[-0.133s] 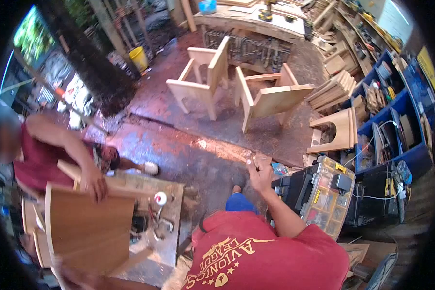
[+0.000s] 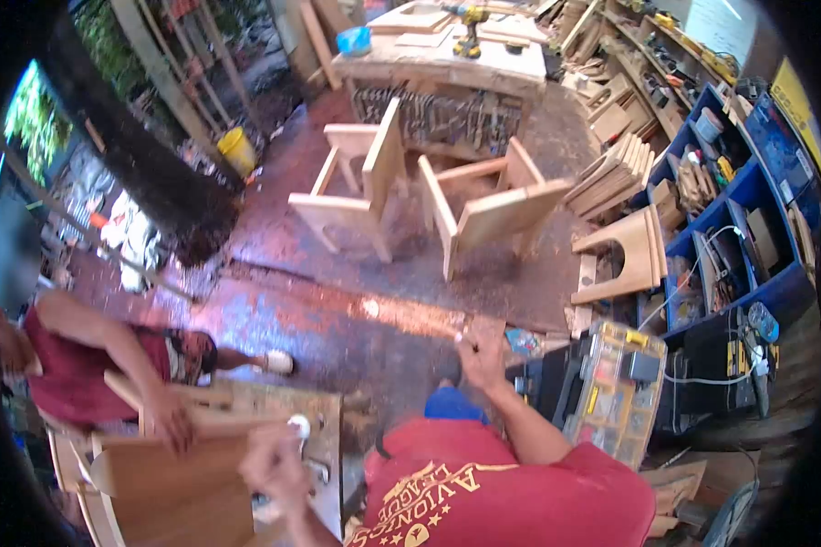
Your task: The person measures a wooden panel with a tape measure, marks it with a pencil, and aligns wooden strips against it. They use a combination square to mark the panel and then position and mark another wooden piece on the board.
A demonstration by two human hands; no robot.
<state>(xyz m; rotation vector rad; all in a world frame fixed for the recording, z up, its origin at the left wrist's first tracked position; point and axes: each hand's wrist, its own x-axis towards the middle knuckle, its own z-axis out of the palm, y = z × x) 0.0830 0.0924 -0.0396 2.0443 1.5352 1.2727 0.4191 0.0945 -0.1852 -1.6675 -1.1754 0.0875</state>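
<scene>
My right hand (image 2: 483,357) is raised to the front right, its fingers closed around a small brown flat piece (image 2: 488,330) that I cannot make out. My left hand (image 2: 275,463), smeared by motion, hangs over the right side of a curved wooden panel (image 2: 173,497). This panel belongs to a wooden piece of furniture on the low workbench (image 2: 324,401). On the panel's far edge rests the hand (image 2: 171,424) of a person in a dark red sleeveless top. Just beyond my left hand is a white round-topped container (image 2: 298,425).
Two wooden chairs (image 2: 360,205) (image 2: 497,219) stand on the floor ahead. An arched wooden part (image 2: 620,255), stacked boards and blue shelving (image 2: 684,237) line the right. A clear-lidded organizer case (image 2: 611,392) is by my right arm. A drill (image 2: 471,32) stands on the far bench.
My left hand has swung from the panel's near left edge up and to the right. The view has shifted slightly, and my right hand sits a little lower in it.
</scene>
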